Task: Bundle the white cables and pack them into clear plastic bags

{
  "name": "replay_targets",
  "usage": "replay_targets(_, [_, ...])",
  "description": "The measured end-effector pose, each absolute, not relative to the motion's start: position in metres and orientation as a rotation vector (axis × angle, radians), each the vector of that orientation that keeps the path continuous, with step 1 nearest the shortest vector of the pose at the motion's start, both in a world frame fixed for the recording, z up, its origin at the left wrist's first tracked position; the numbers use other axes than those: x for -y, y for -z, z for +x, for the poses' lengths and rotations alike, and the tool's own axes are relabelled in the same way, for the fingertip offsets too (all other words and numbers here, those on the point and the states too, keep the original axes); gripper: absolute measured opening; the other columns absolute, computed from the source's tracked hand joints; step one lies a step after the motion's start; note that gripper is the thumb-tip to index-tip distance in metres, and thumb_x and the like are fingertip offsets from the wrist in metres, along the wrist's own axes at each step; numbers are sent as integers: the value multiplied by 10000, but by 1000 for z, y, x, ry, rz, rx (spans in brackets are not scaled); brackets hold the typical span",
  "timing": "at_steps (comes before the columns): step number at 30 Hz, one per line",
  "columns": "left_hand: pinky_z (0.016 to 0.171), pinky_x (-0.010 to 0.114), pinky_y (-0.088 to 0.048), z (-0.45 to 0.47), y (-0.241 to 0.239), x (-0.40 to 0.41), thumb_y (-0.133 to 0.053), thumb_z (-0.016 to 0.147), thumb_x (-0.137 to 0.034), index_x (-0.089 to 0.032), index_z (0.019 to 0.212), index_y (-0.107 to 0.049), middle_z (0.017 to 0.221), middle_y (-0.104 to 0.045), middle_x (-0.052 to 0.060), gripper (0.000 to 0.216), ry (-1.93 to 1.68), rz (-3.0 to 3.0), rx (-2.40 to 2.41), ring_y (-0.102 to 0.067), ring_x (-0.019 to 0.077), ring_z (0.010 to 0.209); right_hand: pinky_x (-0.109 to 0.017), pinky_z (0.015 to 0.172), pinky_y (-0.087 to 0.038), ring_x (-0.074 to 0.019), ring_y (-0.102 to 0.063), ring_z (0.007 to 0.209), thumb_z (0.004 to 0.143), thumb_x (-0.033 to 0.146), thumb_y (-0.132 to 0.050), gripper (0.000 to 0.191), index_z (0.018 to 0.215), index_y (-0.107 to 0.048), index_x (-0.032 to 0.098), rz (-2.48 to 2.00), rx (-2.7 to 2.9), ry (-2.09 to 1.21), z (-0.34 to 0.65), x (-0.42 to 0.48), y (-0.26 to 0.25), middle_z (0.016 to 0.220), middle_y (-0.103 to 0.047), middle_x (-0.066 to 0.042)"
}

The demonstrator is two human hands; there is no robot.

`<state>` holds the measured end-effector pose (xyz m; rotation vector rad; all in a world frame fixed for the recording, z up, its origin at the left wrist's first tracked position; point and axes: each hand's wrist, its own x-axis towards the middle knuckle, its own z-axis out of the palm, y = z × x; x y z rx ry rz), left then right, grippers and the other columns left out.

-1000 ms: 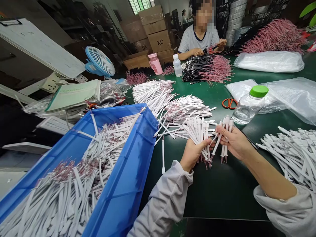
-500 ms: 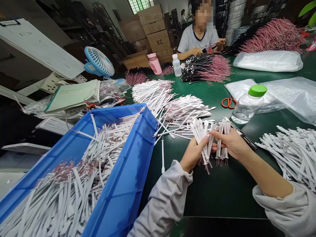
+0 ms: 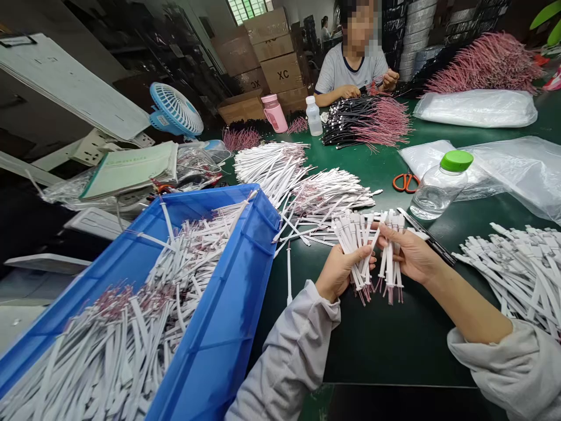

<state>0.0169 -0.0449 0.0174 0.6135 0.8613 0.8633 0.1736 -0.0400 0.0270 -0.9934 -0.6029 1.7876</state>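
Note:
My left hand (image 3: pixel 342 270) is closed around a bunch of flat white cables (image 3: pixel 356 234) with thin pink wire ends hanging below. Close beside it, my right hand (image 3: pixel 412 251) grips a smaller bunch of the same white cables (image 3: pixel 390 266). The right fingertips reach to the edge of the left bunch, and both bunches stand roughly upright over the green table (image 3: pixel 377 351). Behind the hands lie two heaps of similar cables, a nearer heap (image 3: pixel 328 193) and a farther heap (image 3: pixel 272 166). Another pile of white cables (image 3: pixel 521 263) lies to the right of my right arm.
A blue bin (image 3: pixel 219 298) full of white cables stands at the left. Beyond my right hand are a green-lidded jar (image 3: pixel 440 184), orange-handled scissors (image 3: pixel 406 183), black pens (image 3: pixel 432 240) and plastic bags (image 3: pixel 517 169). Across the table, a person (image 3: pixel 355 58) handles black cables (image 3: pixel 350 120).
My right hand has shifted slightly right with its bunch, which sits a little lower. The left hand has tilted its bunch slightly to the left.

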Motion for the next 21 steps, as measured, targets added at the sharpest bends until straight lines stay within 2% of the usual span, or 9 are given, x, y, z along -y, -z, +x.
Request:
replay_targets(4, [550, 205, -486, 15, -18, 46, -844, 596, -281, -95, 840, -647, 664, -651, 22, 365, -833, 673, -830, -593, 97, 542, -184, 402, -428, -43, -383, 443, 663, 353, -805, 371, 938, -675, 141, -1047, 601, -1800, 172, 43, -30, 562, -417, 65])
replay_targets(6, [550, 203, -483, 15, -18, 46, -843, 597, -284, -91, 825, -651, 650, -658, 32, 356, -811, 693, -821, -591, 97, 533, -245, 450, -492, -73, -441, 469, 622, 343, -831, 349, 852, -660, 144, -1065, 599, -1787, 170, 44, -30, 558, -409, 67])
replay_targets(9, [587, 225, -505, 18, -17, 47, -832, 617, -324, -93, 873, -663, 703, -679, 52, 384, -825, 664, -817, -623, 120, 587, -261, 448, -484, -88, -463, 474, 576, 342, -855, 353, 689, -572, 163, -1079, 645, -1655, 167, 44, -27, 547, -401, 73])
replay_targets(11, [628, 252, -522, 19, -16, 47, -827, 624, -340, -93, 927, -669, 754, -689, 63, 421, -861, 634, -821, -645, 143, 644, -250, 456, -472, -89, -474, 485, 568, 352, -856, 374, 655, -545, 164, -1108, 691, -1535, 165, 44, -23, 550, -426, 67])
replay_targets(16, [703, 308, -530, 21, -11, 46, -826, 626, -329, -98, 956, -677, 833, -702, 78, 430, -915, 627, -860, -654, 167, 691, -262, 546, -508, -137, -580, 607, 641, 410, -804, 331, 766, -616, 168, -1142, 724, -1451, 159, 44, -20, 712, -617, -5])
replay_targets(19, [726, 288, -520, 20, -10, 46, -824, 632, -312, -90, 921, -681, 827, -700, 75, 391, -948, 646, -860, -649, 155, 702, -267, 551, -520, -134, -581, 567, 676, 416, -773, 297, 744, -607, 179, -1164, 607, -1455, 159, 45, -22, 663, -608, 7])
replay_targets(21, [685, 272, -520, 20, -11, 46, -823, 633, -313, -91, 890, -678, 756, -687, 55, 369, -924, 642, -855, -636, 140, 653, -297, 510, -528, -141, -572, 502, 692, 396, -757, 267, 764, -609, 185, -1141, 547, -1571, 162, 45, -25, 622, -589, 15])
